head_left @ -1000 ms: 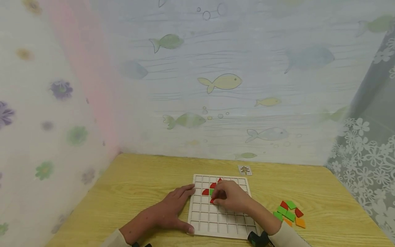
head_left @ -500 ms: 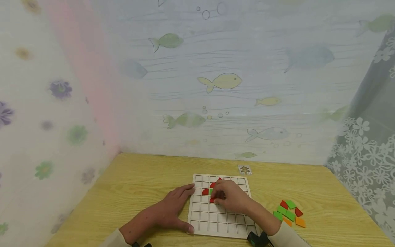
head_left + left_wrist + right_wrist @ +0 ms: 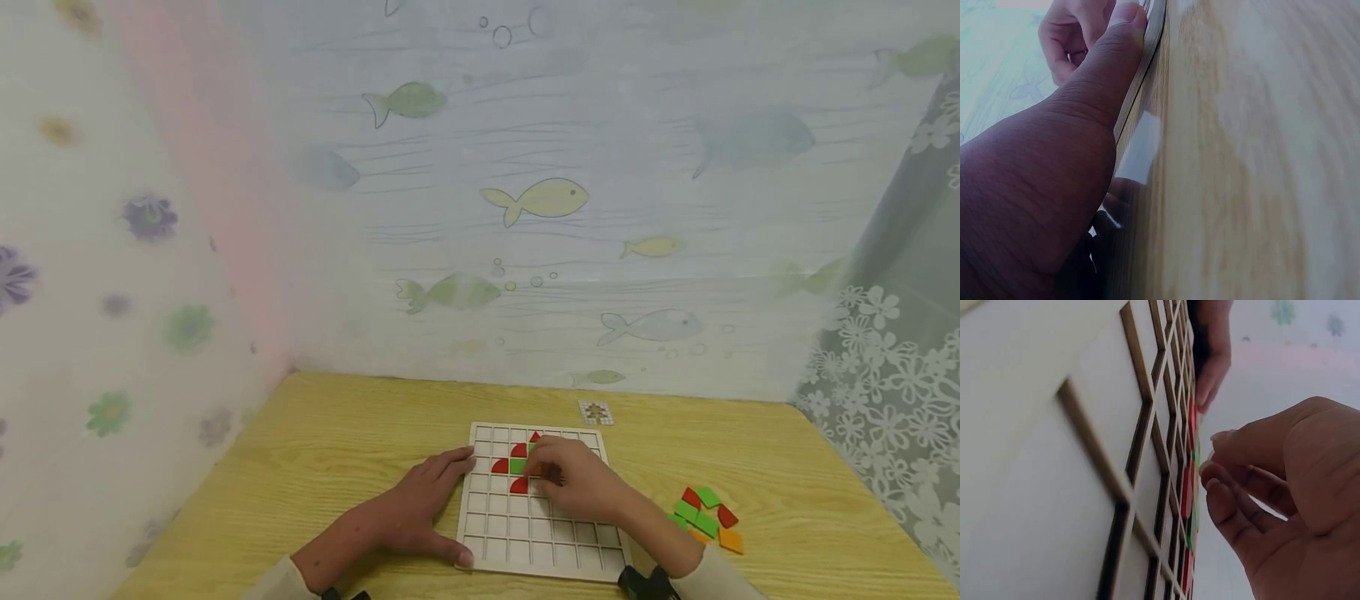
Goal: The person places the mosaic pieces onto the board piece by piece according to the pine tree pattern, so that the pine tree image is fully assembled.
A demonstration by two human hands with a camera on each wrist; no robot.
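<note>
Board (image 3: 517, 529) beneath right hand (image 3: 576, 479), left hand (image 3: 416, 510) touching its edge

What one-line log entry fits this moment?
left hand: rests at board, left edge | right hand: over board, by red tile | loose tiles: on table, right of board

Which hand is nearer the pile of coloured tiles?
The right hand. It is over the board, left of the pile; the left hand is farther off, at the board's left edge.

Left hand (image 3: 414, 510): thumb splayed wide from fingers; right hand (image 3: 576, 479): fingers loosely curled, tips near thumb.
</note>
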